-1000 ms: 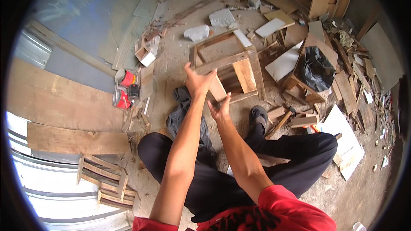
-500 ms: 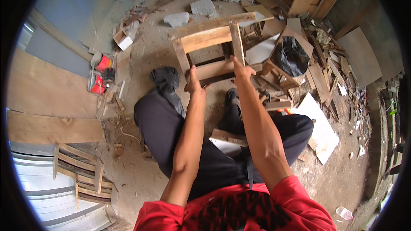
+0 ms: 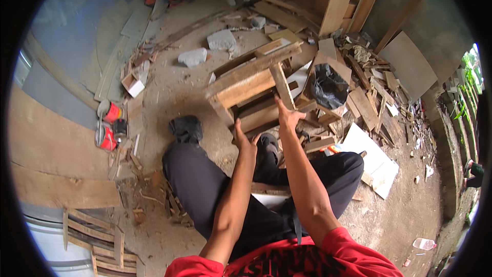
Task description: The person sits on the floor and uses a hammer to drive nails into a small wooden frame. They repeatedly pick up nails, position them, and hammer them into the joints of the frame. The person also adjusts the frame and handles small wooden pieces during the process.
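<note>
A small wooden frame point(image 3: 247, 90), stool-like and built from rough boards with an opening in its middle, is held out ahead of me above the ground. It sits tilted, its right side farther away than its left. My left hand point(image 3: 246, 139) grips the near board at its left end, thumb up along the board's face. Around the right end of that board, by the corner upright, my right hand point(image 3: 288, 115) is closed, thumb also raised. Most of the fingers of both hands are hidden behind or below the wood.
Scrap boards point(image 3: 366, 107) and a black plastic bag point(image 3: 328, 86) are heaped at the right. A white panel point(image 3: 366, 159) lies by my right knee. Red paint cans point(image 3: 106, 137) stand at the left. Beyond the frame are pale blocks point(image 3: 192, 57). A slatted wooden piece point(image 3: 95, 231) is lower left.
Both hands have turned and tilted the wooden frame, so more of its far side shows. The grip stays on the near board. My view has shifted a little.
</note>
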`<move>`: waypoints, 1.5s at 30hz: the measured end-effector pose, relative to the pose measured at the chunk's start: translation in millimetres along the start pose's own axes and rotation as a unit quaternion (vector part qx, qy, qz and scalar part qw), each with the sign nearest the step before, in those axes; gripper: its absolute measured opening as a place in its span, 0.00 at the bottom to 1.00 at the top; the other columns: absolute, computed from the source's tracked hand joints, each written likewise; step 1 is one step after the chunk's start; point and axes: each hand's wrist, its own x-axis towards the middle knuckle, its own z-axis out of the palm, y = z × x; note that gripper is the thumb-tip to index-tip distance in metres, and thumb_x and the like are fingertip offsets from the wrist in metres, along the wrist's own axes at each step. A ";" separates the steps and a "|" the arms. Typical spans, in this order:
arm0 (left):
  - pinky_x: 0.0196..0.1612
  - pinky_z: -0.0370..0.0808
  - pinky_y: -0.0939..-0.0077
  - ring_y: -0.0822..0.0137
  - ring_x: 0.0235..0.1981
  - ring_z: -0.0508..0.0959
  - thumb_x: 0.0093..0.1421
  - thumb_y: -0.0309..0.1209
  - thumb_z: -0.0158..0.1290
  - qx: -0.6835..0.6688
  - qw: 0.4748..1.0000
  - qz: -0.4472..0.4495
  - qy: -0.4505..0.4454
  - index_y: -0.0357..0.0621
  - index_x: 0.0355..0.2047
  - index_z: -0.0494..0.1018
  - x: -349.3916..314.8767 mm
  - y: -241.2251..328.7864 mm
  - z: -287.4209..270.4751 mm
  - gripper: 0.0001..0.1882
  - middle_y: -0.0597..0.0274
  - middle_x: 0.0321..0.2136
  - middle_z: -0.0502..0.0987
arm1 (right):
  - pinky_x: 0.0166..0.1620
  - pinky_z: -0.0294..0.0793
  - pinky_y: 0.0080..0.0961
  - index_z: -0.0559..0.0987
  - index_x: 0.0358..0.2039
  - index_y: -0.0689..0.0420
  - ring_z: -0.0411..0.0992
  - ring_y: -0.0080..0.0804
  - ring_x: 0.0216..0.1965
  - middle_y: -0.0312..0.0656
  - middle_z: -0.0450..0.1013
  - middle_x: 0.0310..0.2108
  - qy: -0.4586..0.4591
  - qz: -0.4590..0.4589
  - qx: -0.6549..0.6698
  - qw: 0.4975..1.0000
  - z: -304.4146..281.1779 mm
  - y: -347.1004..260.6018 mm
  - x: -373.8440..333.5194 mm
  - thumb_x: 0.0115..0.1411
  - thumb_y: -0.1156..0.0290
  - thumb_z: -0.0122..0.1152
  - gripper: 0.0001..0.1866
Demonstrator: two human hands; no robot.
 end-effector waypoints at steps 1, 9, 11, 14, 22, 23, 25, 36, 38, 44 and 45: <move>0.57 0.74 0.42 0.46 0.60 0.69 0.51 0.56 0.65 -0.017 1.000 -0.007 -0.013 0.44 0.64 0.61 0.7 -3.9 0.2 0.47 0.49 0.60 0.66 | 0.65 0.60 0.37 0.43 0.63 0.77 0.62 0.50 0.60 0.65 0.55 0.62 -0.011 0.002 0.009 1.000 0.7 1.6 6.2 0.40 0.55 0.83 0.67; 0.63 0.69 0.48 0.51 0.62 0.68 0.60 0.63 0.51 -0.159 0.979 -0.061 -0.109 0.50 0.64 0.63 34.3 -15.7 -54.1 0.40 0.55 0.60 0.68 | 0.70 0.47 0.43 0.42 0.67 0.75 0.50 0.57 0.67 0.64 0.49 0.64 -0.040 -0.143 -0.013 0.989 29.8 -5.8 -59.3 0.39 0.63 0.76 0.65; 0.59 0.74 0.51 0.51 0.58 0.73 0.57 0.66 0.55 -0.203 0.967 -0.047 -0.144 0.48 0.63 0.63 70.2 -26.6 -92.5 0.44 0.54 0.58 0.70 | 0.70 0.47 0.42 0.42 0.67 0.75 0.50 0.56 0.66 0.64 0.49 0.63 -0.076 -0.244 -0.031 0.966 46.3 4.1 -78.3 0.40 0.65 0.75 0.64; 0.44 0.81 0.64 0.57 0.46 0.77 0.46 0.75 0.57 -0.217 0.966 -0.130 -0.059 0.48 0.60 0.64 69.5 -35.3 -93.1 0.53 0.54 0.50 0.74 | 0.71 0.43 0.45 0.41 0.67 0.76 0.47 0.58 0.68 0.66 0.48 0.64 -0.097 -0.228 -0.077 0.966 52.6 13.8 -83.9 0.40 0.63 0.77 0.66; 0.54 0.76 0.54 0.55 0.58 0.72 0.47 0.85 0.29 0.069 0.970 -0.215 -0.093 0.36 0.72 0.44 124.8 -26.8 -87.7 0.69 0.40 0.60 0.64 | 0.72 0.40 0.49 0.37 0.68 0.76 0.41 0.63 0.71 0.69 0.43 0.67 -0.159 -0.334 -0.119 0.921 95.1 30.3 -78.4 0.42 0.63 0.78 0.68; 0.57 0.73 0.49 0.53 0.59 0.71 0.51 0.82 0.29 0.144 0.964 -0.216 -0.058 0.35 0.72 0.39 118.3 -12.0 -83.0 0.67 0.37 0.64 0.62 | 0.72 0.41 0.49 0.38 0.68 0.75 0.42 0.63 0.70 0.69 0.44 0.66 -0.172 -0.327 -0.138 0.919 94.4 34.8 -75.7 0.42 0.65 0.78 0.67; 0.48 0.80 0.57 0.52 0.50 0.79 0.62 0.74 0.29 0.173 0.972 -0.160 -0.013 0.37 0.70 0.48 156.1 -3.1 -103.1 0.54 0.40 0.47 0.79 | 0.71 0.44 0.49 0.39 0.68 0.74 0.45 0.62 0.69 0.68 0.46 0.65 -0.206 -0.310 -0.170 0.912 100.1 40.3 -77.5 0.42 0.67 0.79 0.66; 0.52 0.73 0.63 0.52 0.49 0.78 0.54 0.26 0.62 0.440 0.837 0.295 -0.137 0.35 0.46 0.76 158.4 -43.5 -100.2 0.19 0.42 0.47 0.78 | 0.63 0.64 0.45 0.49 0.66 0.74 0.61 0.63 0.59 0.68 0.56 0.60 -0.313 -0.461 -0.198 0.806 32.9 93.0 -28.9 0.41 0.60 0.84 0.63; 0.50 0.74 0.64 0.53 0.46 0.81 0.56 0.30 0.62 0.564 0.790 0.201 -0.134 0.38 0.44 0.80 134.5 -18.1 -58.0 0.16 0.44 0.42 0.81 | 0.61 0.68 0.44 0.51 0.67 0.68 0.63 0.58 0.58 0.62 0.58 0.60 -0.393 -0.412 -0.201 0.797 3.6 69.7 -8.0 0.44 0.62 0.82 0.60; 0.49 0.74 0.62 0.51 0.44 0.82 0.58 0.47 0.60 0.720 0.661 0.145 -0.150 0.41 0.43 0.82 150.3 23.7 -59.2 0.22 0.42 0.41 0.82 | 0.50 0.77 0.38 0.60 0.65 0.61 0.71 0.48 0.54 0.54 0.65 0.58 -0.337 -0.342 -0.230 0.846 -62.3 87.7 29.1 0.52 0.68 0.76 0.44; 0.49 0.74 0.61 0.50 0.44 0.82 0.58 0.48 0.61 0.732 0.652 0.137 -0.141 0.40 0.43 0.82 156.6 26.0 -63.5 0.24 0.41 0.41 0.82 | 0.48 0.77 0.39 0.62 0.63 0.61 0.72 0.49 0.53 0.55 0.67 0.56 -0.319 -0.348 -0.236 0.849 -72.4 102.5 32.3 0.53 0.67 0.76 0.42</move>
